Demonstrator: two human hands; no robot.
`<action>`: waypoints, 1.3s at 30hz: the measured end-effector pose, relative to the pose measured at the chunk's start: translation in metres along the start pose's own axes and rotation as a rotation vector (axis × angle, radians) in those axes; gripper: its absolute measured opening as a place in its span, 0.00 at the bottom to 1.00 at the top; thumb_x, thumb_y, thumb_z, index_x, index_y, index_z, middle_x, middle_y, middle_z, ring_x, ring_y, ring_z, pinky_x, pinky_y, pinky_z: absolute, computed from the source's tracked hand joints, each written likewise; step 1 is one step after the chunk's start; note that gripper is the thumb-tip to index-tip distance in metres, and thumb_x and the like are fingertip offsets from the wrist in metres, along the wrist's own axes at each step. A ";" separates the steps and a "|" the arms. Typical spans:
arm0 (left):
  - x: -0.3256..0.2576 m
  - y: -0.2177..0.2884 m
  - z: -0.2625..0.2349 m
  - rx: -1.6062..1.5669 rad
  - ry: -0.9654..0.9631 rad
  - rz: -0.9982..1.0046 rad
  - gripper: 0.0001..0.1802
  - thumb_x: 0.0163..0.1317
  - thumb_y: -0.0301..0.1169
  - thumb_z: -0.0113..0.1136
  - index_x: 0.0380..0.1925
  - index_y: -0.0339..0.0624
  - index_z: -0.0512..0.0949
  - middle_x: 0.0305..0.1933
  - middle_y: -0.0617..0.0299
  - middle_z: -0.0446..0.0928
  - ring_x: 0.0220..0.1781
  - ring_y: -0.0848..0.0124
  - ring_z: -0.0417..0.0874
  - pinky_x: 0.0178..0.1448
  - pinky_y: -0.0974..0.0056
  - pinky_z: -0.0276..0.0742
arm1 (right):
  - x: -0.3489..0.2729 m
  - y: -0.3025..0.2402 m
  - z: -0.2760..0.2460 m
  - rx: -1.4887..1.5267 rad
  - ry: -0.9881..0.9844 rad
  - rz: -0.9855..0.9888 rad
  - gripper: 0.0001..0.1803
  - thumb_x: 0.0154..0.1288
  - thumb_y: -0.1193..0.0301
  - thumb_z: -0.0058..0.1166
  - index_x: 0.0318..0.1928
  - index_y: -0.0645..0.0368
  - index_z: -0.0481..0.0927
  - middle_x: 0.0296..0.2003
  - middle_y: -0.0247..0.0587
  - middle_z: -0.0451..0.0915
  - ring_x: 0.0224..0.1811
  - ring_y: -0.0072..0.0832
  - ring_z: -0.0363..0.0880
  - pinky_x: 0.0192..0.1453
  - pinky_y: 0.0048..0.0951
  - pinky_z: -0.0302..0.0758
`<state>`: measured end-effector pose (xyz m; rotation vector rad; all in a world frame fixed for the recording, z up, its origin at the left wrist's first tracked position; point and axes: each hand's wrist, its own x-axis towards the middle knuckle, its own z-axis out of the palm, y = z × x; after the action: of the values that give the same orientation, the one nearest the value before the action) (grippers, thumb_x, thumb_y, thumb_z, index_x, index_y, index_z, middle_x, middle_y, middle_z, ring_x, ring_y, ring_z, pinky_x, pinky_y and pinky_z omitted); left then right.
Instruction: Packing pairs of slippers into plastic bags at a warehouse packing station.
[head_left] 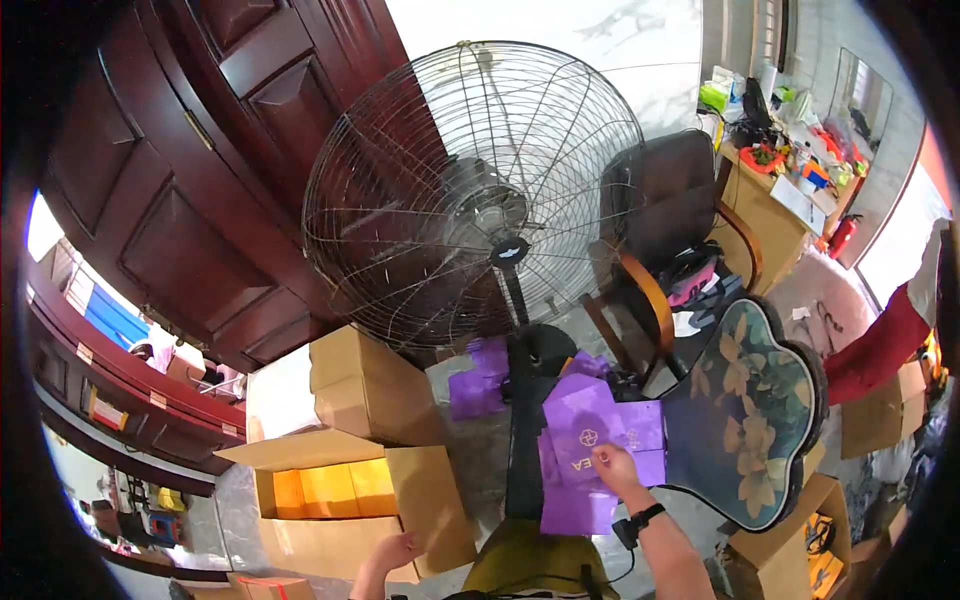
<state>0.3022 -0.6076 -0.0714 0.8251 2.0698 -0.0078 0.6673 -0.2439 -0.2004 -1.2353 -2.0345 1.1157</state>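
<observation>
Fingers [604, 455] of the right hand [622, 474] are curled in, with little gap left among them, over the near right part of a purple bag; whether they pinch its edge or only rest on it, I can't tell from here. Beyond them stands the big fan [470, 215], with the chair [660, 180] to its right. Closer in, the floral panel [745, 415] lies just right of the purple heap. Over on the left sits the open box [320, 540], yellow packs [335, 490] lined up inside it. By its near flaps is the left hand [392, 553], fingers loosely bent, with nothing I can make out in them; contact with the cardboard is unclear.

Between box and panel, the purple bags [578, 510] overlap in front of the person, several flat layers deep. The top bag [575, 405] has its long axis running mostly away from the body, its far end leaning a little left. From the right fingers, most of it stretches forward and to the left, so the right hand is clearly the nearer one, the left well apart. Smallest of all, the gold emblem [588, 437] shows just past the fingertips.
</observation>
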 end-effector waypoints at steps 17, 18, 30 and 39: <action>0.008 0.015 0.052 0.015 -0.030 0.045 0.36 0.54 0.57 0.60 0.59 0.49 0.74 0.54 0.49 0.79 0.56 0.52 0.79 0.59 0.54 0.75 | -0.156 -0.127 -0.247 -0.731 1.219 -0.093 0.33 0.54 0.74 0.67 0.59 0.64 0.67 0.59 0.52 0.67 0.62 0.49 0.65 0.68 0.48 0.61; 0.007 0.037 0.050 0.096 -0.066 0.103 0.36 0.55 0.58 0.59 0.60 0.50 0.73 0.56 0.50 0.78 0.58 0.53 0.78 0.61 0.54 0.74 | -0.158 -0.110 -0.247 -0.588 1.120 0.064 0.35 0.55 0.74 0.67 0.62 0.65 0.65 0.61 0.53 0.66 0.64 0.48 0.65 0.70 0.46 0.59; -0.038 0.062 0.066 0.150 -0.080 0.178 0.34 0.60 0.60 0.53 0.58 0.50 0.75 0.61 0.51 0.75 0.62 0.55 0.75 0.64 0.55 0.70 | -0.164 -0.069 -0.261 -0.196 0.979 0.125 0.34 0.61 0.71 0.64 0.65 0.66 0.66 0.61 0.52 0.71 0.63 0.39 0.69 0.68 0.36 0.63; -0.054 0.034 0.079 0.048 -0.019 0.111 0.34 0.58 0.59 0.58 0.57 0.48 0.75 0.54 0.49 0.78 0.58 0.52 0.77 0.60 0.54 0.73 | -0.198 -0.080 -0.274 -0.291 0.946 0.187 0.31 0.63 0.71 0.63 0.64 0.67 0.67 0.59 0.49 0.72 0.61 0.38 0.69 0.65 0.37 0.66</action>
<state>0.4000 -0.6344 -0.0703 0.9648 2.0097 -0.0039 0.9261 -0.3347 0.0121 -1.6889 -1.3711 0.1767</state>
